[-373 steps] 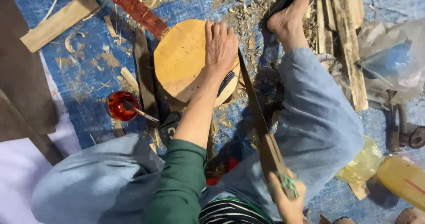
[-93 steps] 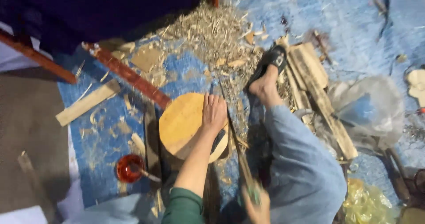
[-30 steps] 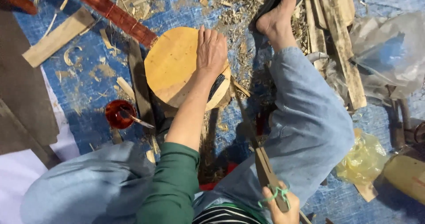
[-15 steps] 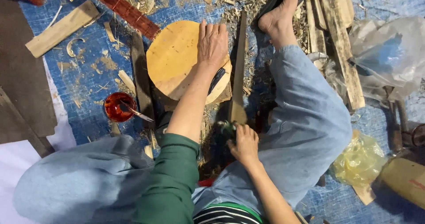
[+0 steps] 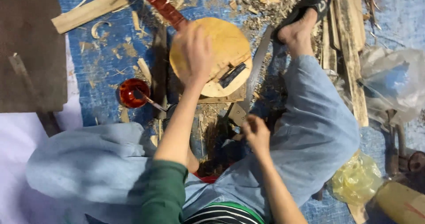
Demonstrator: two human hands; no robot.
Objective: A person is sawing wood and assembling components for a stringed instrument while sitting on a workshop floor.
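Blue tarpaulin [image 5: 102, 87] strewn with wood shavings lies under a round pale wooden disc [image 5: 223, 47] that the left hand [image 5: 195, 51] presses flat with fingers spread, while the right hand [image 5: 256, 133], closed on the handle of a long flat saw blade [image 5: 256, 67], seems mid-cut at the disc's right edge, so the next stroke likely calls for a firm hold.

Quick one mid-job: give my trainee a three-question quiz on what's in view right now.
1. True or false: the left hand rests on the round wooden block.
2. Which thing is the right hand gripping? A) red cup B) saw C) plastic bag
3. Fill in: the red cup sits on the blue ____.

Key:
1. True.
2. B, the saw, blade lying alongside the block's right edge.
3. Tarp.
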